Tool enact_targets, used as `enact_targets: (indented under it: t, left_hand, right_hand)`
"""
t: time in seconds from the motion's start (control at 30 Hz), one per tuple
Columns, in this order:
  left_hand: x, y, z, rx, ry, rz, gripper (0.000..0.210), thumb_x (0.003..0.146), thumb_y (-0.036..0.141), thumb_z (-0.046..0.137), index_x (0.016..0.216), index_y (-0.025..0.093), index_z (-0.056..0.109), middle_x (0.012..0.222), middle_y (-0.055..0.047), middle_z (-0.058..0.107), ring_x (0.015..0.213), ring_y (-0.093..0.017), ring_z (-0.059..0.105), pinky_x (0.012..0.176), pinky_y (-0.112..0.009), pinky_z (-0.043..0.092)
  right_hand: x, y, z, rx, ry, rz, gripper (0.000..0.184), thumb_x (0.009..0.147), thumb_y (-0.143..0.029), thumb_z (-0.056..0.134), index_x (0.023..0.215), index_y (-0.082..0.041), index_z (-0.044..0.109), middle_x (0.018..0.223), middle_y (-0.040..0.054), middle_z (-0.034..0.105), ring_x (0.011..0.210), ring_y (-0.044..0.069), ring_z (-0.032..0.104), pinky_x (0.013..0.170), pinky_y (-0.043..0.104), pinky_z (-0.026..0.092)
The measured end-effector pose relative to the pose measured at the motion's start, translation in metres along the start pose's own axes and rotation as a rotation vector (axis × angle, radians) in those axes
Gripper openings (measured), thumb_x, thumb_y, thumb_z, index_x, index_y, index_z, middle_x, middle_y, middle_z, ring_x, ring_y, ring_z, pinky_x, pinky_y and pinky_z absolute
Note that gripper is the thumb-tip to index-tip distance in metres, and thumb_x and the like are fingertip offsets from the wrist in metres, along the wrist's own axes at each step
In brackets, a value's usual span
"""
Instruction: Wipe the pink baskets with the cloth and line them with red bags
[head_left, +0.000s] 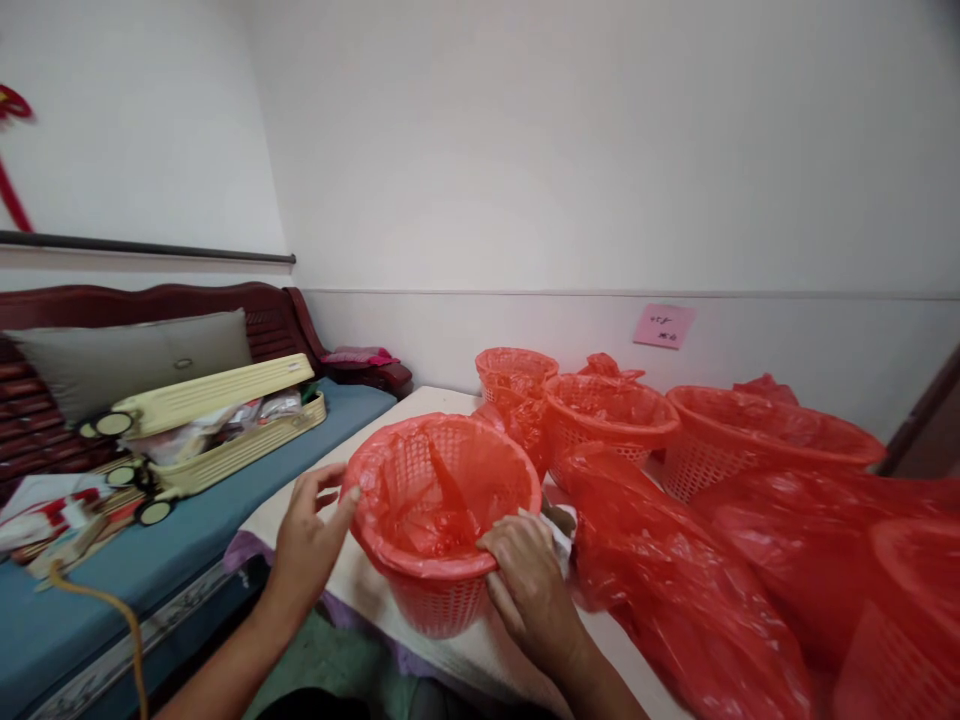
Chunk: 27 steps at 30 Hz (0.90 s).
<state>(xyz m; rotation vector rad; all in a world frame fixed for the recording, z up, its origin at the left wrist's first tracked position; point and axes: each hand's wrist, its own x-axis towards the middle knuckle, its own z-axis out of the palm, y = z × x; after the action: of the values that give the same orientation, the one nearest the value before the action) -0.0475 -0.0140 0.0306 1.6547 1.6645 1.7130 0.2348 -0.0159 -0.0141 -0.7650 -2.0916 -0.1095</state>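
A red plastic mesh basket (442,595) stands upright on the table in front of me, lined with a thin red plastic bag (420,510) whose edge is folded over the rim. My left hand (313,535) is at the rim's left side, fingers apart, its thumb and fingertips touching the edge. On the near right, my right hand (531,580) grips the rim, fingers over the top and thumb below. A crumpled white and brown item (559,525), its kind unclear, lies just beyond the right hand. Loose red plastic (667,580) spreads to the right.
More lined red baskets stand along the wall, at the back (517,365), middle (607,410) and right (772,430); another (907,620) is partly cut off. A pink note (664,326) sticks to the wall. Left, an open yellow suitcase (247,445) lies on a blue-covered seat (352,405).
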Motion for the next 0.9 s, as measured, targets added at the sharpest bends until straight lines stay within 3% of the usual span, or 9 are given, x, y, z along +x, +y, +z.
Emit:
enact_targets:
  t: [0.13,0.2,0.3,0.53,0.9]
  left_hand:
    - [0.028,-0.022,0.003,-0.101,-0.035,-0.272,0.047,0.072,0.055,0.069,0.092,0.014,0.061,0.084,-0.008,0.068,0.075,-0.022,0.064,0.068,-0.036,0.053]
    - [0.029,-0.027,0.005,-0.167,-0.086,-0.356,0.042,0.066,0.052,0.075,0.08,0.016,0.06,0.066,-0.002,0.064,0.058,-0.017,0.058,0.056,-0.028,0.049]
    - [0.025,-0.029,0.006,-0.292,-0.135,-0.469,0.037,0.064,0.047,0.079,0.07,0.017,0.057,0.053,0.004,0.057,0.049,-0.011,0.051,0.05,-0.022,0.044]
    - [0.024,-0.033,0.003,-0.563,-0.328,-0.662,0.025,0.068,0.033,0.078,0.072,0.014,0.062,0.064,-0.002,0.065,0.059,-0.013,0.06,0.061,-0.026,0.053]
    - [0.013,-0.04,0.01,-0.658,-0.272,-0.727,0.026,0.07,0.037,0.078,0.075,0.016,0.063,0.059,0.002,0.064,0.05,-0.012,0.058,0.048,-0.023,0.049]
  right_hand:
    - [0.004,-0.004,0.001,0.011,0.022,0.007,0.018,0.088,-0.01,0.045,0.101,-0.018,0.053,0.093,0.005,0.059,0.093,0.022,0.048,0.094,0.048,0.037]
    - [0.006,-0.005,0.001,0.014,0.021,0.01,0.018,0.088,-0.009,0.045,0.101,-0.018,0.053,0.094,0.0052,0.059,0.094,0.022,0.048,0.095,0.049,0.036]
    - [0.006,-0.005,0.003,0.02,0.011,0.017,0.02,0.087,-0.008,0.045,0.102,-0.018,0.053,0.095,0.0055,0.059,0.095,0.022,0.047,0.097,0.05,0.035]
    - [0.006,-0.006,0.006,0.031,0.015,0.034,0.021,0.086,-0.009,0.043,0.102,-0.019,0.053,0.096,0.005,0.06,0.094,0.022,0.048,0.097,0.05,0.035]
    - [0.007,-0.008,0.005,0.022,0.062,0.015,0.024,0.085,-0.009,0.045,0.105,-0.019,0.055,0.096,0.0042,0.061,0.098,0.022,0.05,0.1,0.048,0.034]
